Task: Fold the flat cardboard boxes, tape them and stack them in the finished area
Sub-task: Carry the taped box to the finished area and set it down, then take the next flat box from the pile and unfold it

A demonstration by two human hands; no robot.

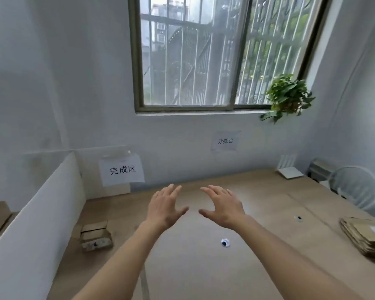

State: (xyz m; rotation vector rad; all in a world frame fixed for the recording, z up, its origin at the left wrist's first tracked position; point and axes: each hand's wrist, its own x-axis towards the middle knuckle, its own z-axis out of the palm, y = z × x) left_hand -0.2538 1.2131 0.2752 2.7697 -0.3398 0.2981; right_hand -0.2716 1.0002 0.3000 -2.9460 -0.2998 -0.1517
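Two hands raised above the middle of the bench (pixel 258 191), palms down, side by side, thumbs pointing toward each other with a narrow gap between. Left hand (pixel 165 207): fingers straight and slightly spread, holding nothing. Right hand (pixel 222 207): fingers extended and lightly fanned, holding nothing. No contact visible between either hand and the bench surface.

Stack of flat cardboard boxes (pixel 365 237) at the right edge of the bench, well apart from the right hand, lying flat with edges roughly aligned. Folded small boxes (pixel 95 236) near the left edge of the bench, stacked one on the other beside the white partition (pixel 37 224), below and left of the left hand, apart from it. Paper sign (pixel 121 169) reading 完成区 fixed to the wall beyond the far left corner. Second paper sign (pixel 225 140) on the wall under the window (pixel 204 50).

Small round dark item (pixel 225 242) on the bench below the right wrist; identity unclear. Potted plant (pixel 288 96) at the right of the window sill. White device (pixel 289 168) at the far right corner.
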